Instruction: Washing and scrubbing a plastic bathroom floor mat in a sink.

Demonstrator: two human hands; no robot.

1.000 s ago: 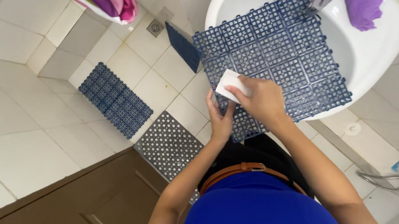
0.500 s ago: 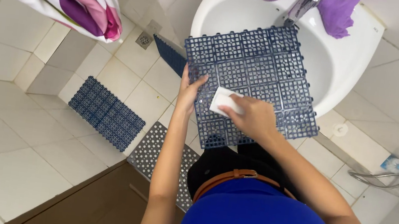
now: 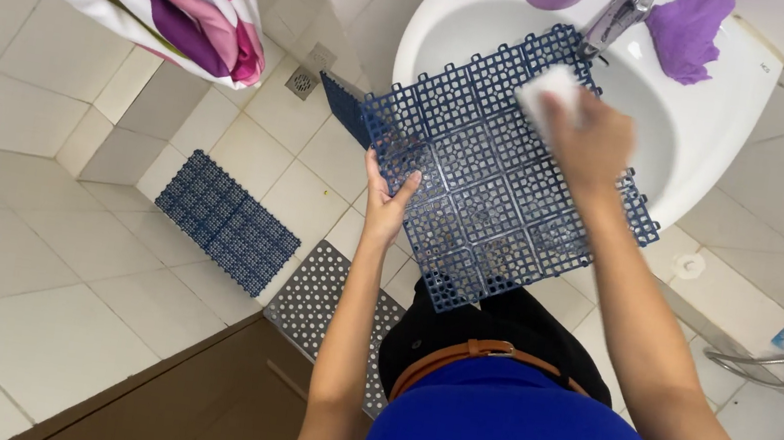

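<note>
While left hand (image 3: 384, 204) grips grid mat (image 3: 498, 179) edge | right hand (image 3: 589, 140) clutches white sponge (image 3: 549, 87) | over sink (image 3: 705, 140)

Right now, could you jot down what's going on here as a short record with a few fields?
Place: tiled bathroom, white sink
Left hand: holds the edge of the blue grid mat
Right hand: presses a white sponge on the mat's far part
Mat: tilted, resting over the sink
Tap: behind the mat, purple cloth beside it
Floor: second blue mat, grey dotted mat, drain
</note>
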